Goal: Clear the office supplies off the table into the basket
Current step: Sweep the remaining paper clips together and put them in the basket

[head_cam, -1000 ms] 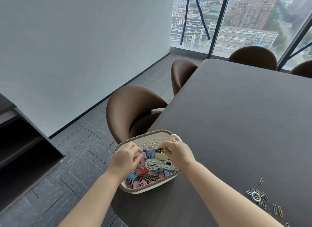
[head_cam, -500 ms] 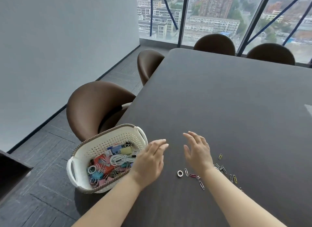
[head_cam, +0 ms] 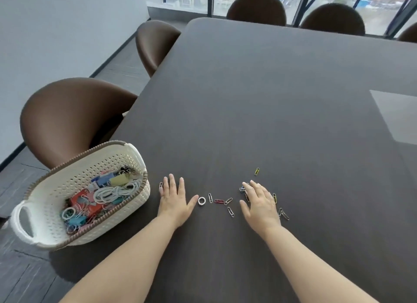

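Both hands [head_cam: 173, 201] [head_cam: 259, 203] lie flat among scattered paper clips [head_cam: 230, 211].

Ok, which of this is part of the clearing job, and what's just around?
Job: paper clips, white ring, yellow clip, basket, left hand, right hand.
Around: table, chairs, grey panel.

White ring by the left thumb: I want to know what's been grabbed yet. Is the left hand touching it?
Cannot tell. In the head view, the left hand lies flat, its thumb tip reaching the white ring's edge with no clear gap.
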Motion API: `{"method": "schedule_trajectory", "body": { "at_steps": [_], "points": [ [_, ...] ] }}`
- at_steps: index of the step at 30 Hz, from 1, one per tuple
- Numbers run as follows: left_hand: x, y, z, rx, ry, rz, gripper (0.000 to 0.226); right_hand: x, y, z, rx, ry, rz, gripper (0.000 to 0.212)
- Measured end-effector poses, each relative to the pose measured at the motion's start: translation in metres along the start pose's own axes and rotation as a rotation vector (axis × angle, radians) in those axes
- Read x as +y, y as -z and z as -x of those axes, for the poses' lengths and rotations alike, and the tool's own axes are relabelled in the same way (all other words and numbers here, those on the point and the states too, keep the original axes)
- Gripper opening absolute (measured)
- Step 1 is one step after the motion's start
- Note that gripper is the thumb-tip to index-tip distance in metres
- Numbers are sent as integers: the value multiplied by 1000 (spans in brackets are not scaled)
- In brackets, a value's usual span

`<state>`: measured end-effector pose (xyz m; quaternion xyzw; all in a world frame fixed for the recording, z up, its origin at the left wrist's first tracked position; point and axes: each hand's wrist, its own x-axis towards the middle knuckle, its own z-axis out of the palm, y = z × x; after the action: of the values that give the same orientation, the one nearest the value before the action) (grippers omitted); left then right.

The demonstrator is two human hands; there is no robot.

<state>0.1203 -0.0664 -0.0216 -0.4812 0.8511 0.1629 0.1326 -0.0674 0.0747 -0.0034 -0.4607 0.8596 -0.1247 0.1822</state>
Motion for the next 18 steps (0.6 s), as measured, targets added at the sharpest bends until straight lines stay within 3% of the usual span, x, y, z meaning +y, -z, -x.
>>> {"method": "schedule_trajectory", "body": {
  "at_steps": [4,9,11,14,18],
  "points": [
    [26,-11,17,26,-264,73,104,18,-2,6,31,3,-8,50],
    [46,-20,15,130,-430,108,67,48,3,15,132,-80,63,69],
    [49,-19,10,150,-428,58,66,58,3,17,74,-130,129,79],
    [58,-20,8,107,-443,-29,84,57,-2,17,-49,-174,135,90],
    [71,-22,5,43,-523,-112,82,44,-16,17,-101,-63,141,98]
  ]
}}
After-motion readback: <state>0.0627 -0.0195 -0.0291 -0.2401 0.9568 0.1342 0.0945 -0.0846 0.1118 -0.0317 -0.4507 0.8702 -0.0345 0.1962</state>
